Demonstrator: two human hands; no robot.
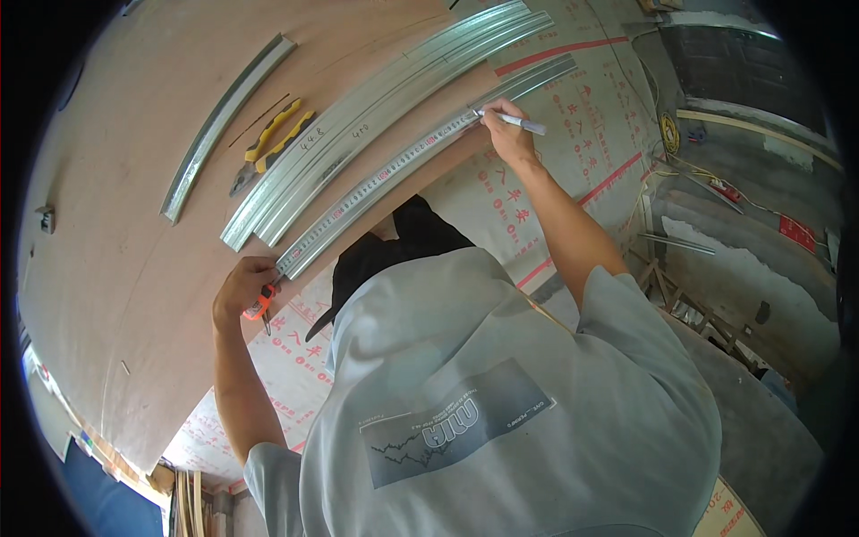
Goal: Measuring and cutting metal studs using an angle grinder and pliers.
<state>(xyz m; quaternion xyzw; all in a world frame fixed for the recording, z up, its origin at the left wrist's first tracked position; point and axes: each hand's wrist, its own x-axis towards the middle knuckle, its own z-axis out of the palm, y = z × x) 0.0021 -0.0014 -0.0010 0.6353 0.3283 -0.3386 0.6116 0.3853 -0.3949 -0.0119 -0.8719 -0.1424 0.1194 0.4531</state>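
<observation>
My left hand [243, 285] is closed around an orange tape measure [259, 304] at the near left end of a silver metal channel. Its blade [385, 175] is drawn out and lies along that metal channel [526, 82]. Near the far right end, my right hand [508, 136] grips a white marker pen [526, 123], its tip down at the channel beside the blade. More silver metal channels [358, 116], with handwritten marks on them, lie side by side just beyond.
Yellow-and-black pliers [268, 143] and a thin dark rod [258, 121] lie on the brown board [116, 268]. Another short channel [224, 125] rests farther left. Printed sheeting [591, 134] spreads to the right, with cables [669, 134] and long strips beyond it.
</observation>
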